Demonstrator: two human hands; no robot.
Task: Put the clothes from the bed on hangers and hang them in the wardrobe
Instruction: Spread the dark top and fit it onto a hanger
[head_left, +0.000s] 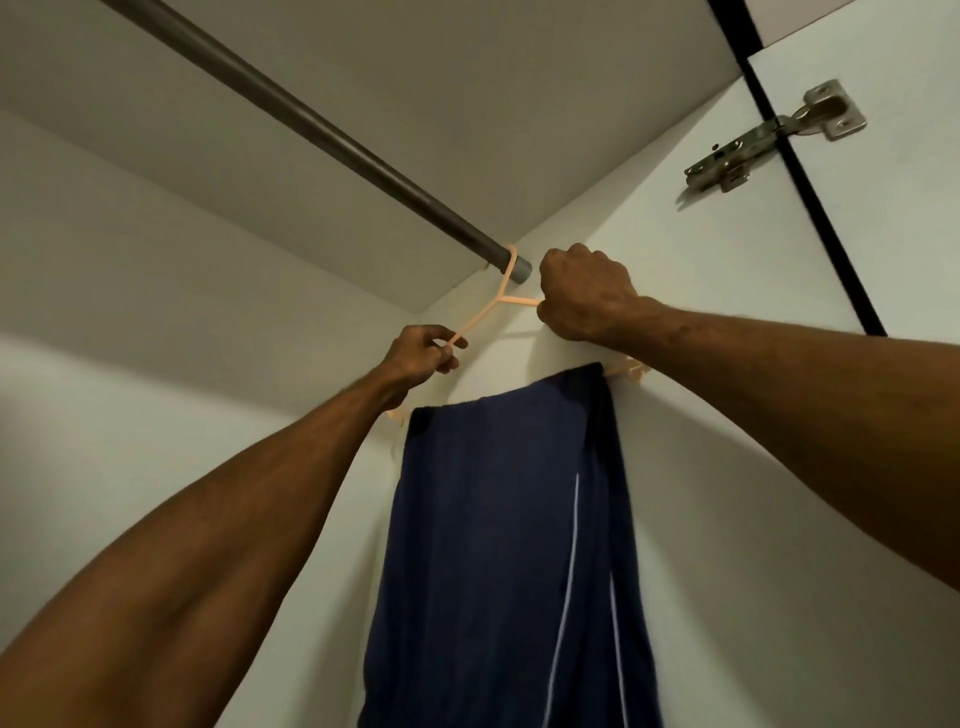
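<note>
I see the left hand pinching one arm of the peach plastic hanger and the right hand fisted round the other. Its hook sits at the end of the dark grey metal rod, against the white wardrobe side panel. The navy white-striped trousers hang at 6 o'clock. The rod runs toward 10 o'clock.

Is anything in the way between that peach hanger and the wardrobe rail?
Nothing visible. The hanger already hooks over the rail at its wall end; the left hand and right hand hold its arms, navy trousers draped below.
</note>
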